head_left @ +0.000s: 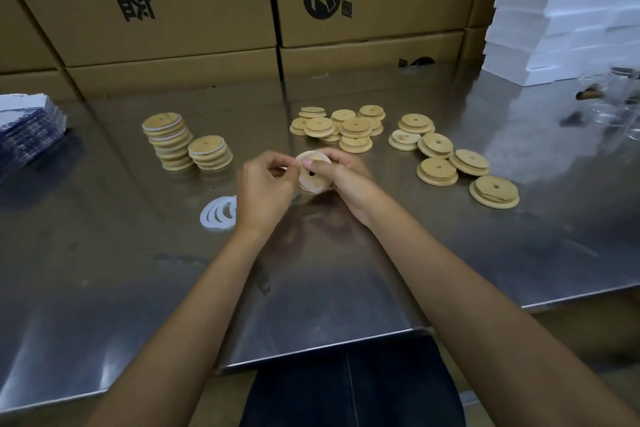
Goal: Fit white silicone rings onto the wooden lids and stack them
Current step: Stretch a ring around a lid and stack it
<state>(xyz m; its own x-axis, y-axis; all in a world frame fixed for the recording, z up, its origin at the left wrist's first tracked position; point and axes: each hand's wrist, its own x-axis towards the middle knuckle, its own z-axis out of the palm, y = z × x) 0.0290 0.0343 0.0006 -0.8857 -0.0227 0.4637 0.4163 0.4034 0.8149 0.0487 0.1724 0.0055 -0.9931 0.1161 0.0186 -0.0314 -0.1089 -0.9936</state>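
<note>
Table (pixel 346 270) is bare steel, reflective, w/ cardboard boxes (pixel 166 0) walled along the far edge. Going L to R:

Far L edge: sheaf of blue-and-white printed sheets (pixel 27 135), fanned, partly cut off by frame.

L of centre: two stacks of finished lids. Taller stack (pixel 168 140) leans a bit, white ring edges showing betw. the wood layers. Shorter stack (pixel 210 152) sits just beside it on its R, touching or nearly so; can't tell which.

Nearer the person, below those stacks: loose white silicone rings (pixel 218 215), several overlapping flat on table, just L of the L wrist.

Centre: both hands raised over table, working one wooden lid (pixel 311 175), tilted, stepped face w/ centre hole toward camera. Left hand (pixel 265 187) has fingers curled, thumb and forefinger pinching the white ring (pixel 313 156) at the lid's L rim. Right hand (pixel 346 180) grips lid from R side, thumb pressed across its face near the hole, fingers wrapped behind. Ring looks seated round the upper rim; lower part hidden.

R of centre, farther back: pile of bare lids (pixel 341 128), loosely heaped, some overlapping.

Further R: scattered bare lids (pixel 453 159), mostly lying flat, a few doubled up, nearest one (pixel 494 191) closest to table's R side.

Far R: white foam blocks (pixel 571 10) stacked tall; below them clear glass jars (pixel 616 97), blurred.
</note>
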